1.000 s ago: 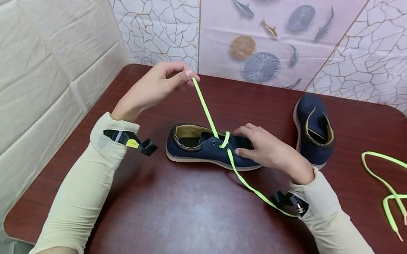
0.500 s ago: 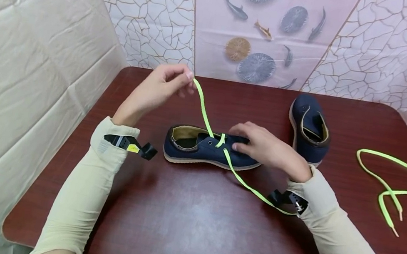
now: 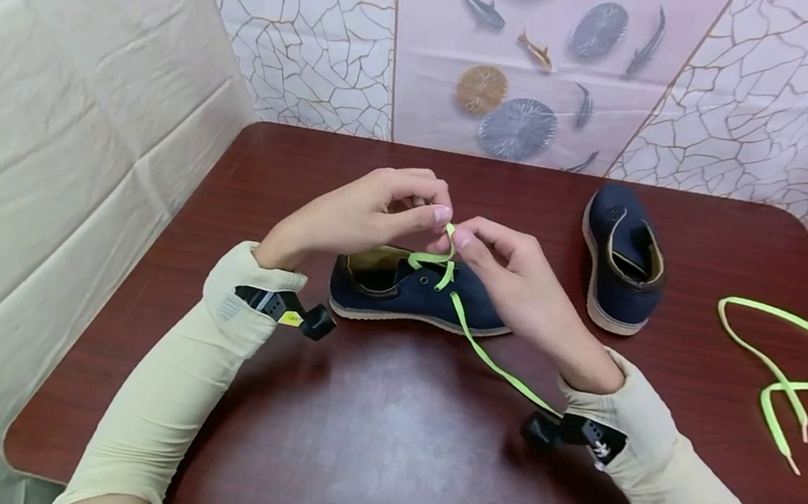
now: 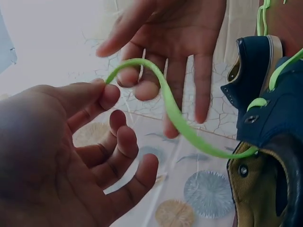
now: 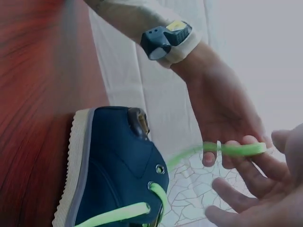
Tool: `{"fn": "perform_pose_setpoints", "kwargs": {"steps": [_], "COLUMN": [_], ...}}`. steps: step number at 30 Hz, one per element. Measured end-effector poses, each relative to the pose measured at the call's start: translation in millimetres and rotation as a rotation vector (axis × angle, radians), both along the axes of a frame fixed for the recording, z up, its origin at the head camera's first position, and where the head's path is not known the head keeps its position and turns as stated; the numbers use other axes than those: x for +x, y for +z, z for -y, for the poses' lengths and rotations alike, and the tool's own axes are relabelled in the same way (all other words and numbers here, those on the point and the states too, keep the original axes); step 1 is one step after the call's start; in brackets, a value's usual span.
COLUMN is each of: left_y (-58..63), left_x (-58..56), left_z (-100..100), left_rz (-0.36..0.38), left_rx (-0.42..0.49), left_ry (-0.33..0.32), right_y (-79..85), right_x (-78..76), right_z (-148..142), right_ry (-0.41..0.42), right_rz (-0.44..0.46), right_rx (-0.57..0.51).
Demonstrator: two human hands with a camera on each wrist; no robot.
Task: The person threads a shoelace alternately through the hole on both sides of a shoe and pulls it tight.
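Observation:
A navy shoe [image 3: 401, 303] lies on the table, its toe to the right, with a neon-green shoelace [image 3: 469, 338] through some of its eyelets. My left hand [image 3: 356, 213] pinches one end of this lace between thumb and forefinger above the shoe; its other fingers are loosely bent. Facing it, my right hand [image 3: 530, 291] has come up close to the lace. In the left wrist view the right hand [image 4: 180, 42] shows its fingers extended and its thumb apart, behind the curved lace. The lace's other length trails over the shoe's near side toward my right wrist.
A second navy shoe [image 3: 616, 259], with no lace visible in it, stands at the back right. Another neon-green lace [image 3: 782, 378] lies looped on the right of the dark red table [image 3: 368, 439]. Patterned cloth [image 3: 545, 68] hangs behind the table.
My left hand has come down and right with the lace end, and the lace has slackened into a curve. My right hand has left the shoe's front and risen toward the left hand.

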State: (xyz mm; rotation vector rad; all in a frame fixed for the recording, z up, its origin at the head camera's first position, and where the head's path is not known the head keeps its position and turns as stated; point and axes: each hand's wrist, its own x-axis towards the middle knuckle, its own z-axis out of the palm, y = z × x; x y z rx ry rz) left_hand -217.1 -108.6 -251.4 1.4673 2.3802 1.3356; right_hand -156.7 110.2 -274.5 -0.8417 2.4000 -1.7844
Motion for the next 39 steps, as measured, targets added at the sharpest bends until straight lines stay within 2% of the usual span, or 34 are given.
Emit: {"fn": "perform_pose_setpoints", "kwargs": {"steps": [5,8,12,15,17,19,26,31,34,39], "left_y": [-0.1,-2.2,-11.4,-20.1,-24.1,-26.0,-29.5,-34.5,-36.9,-38.6], "left_x": [1.1,-1.3,-10.2,-16.8,-19.2,-19.9,-20.4,-23.8,-25.8,-25.7], "left_z": [-2.5,-0.6,4.3,5.7,4.6,2.6,-0.4,0.2,0.3,-2.3], "left_rz": [-0.005,0.013,-0.001,-0.013,-0.017,-0.023,-0.1,-0.071,0.02,0.308], "left_rx": [0.016,-0.043,-0.272,-0.465,-0.543,-0.574,-0.565,-0.509,-0.45,-0.339], "left_ry": [0.003,0.041,0.079,0.061,0.054,0.064,0.163,0.214,0.187,0.102], "right_y": [4.3,6.8,7.0,4.0,1.2,-1.8,-13.2,-24.3,-29.9,-33.2], "right_x": [3.7,5.7,6.3,4.1,1.7,-1.2,-9.3,-13.0,-14.4,-16.7], "right_z": [-1.1,-2.1,-3.2,-3.5,-3.7,-4.0,-2.9,2.5,6.1,7.2], "right_ry": [-0.059,-0.102,-0.142,-0.15,-0.152,-0.146,-0.101,-0.092,-0.114,-0.167], "right_rz": [0.046,0.083,0.132,0.166,0.191,0.221,0.383,0.492,0.531,0.555], "right_rx": [-0.098,-0.109,-0.081,-0.041,-0.02,-0.007,-0.032,-0.071,-0.055,0.018]}}
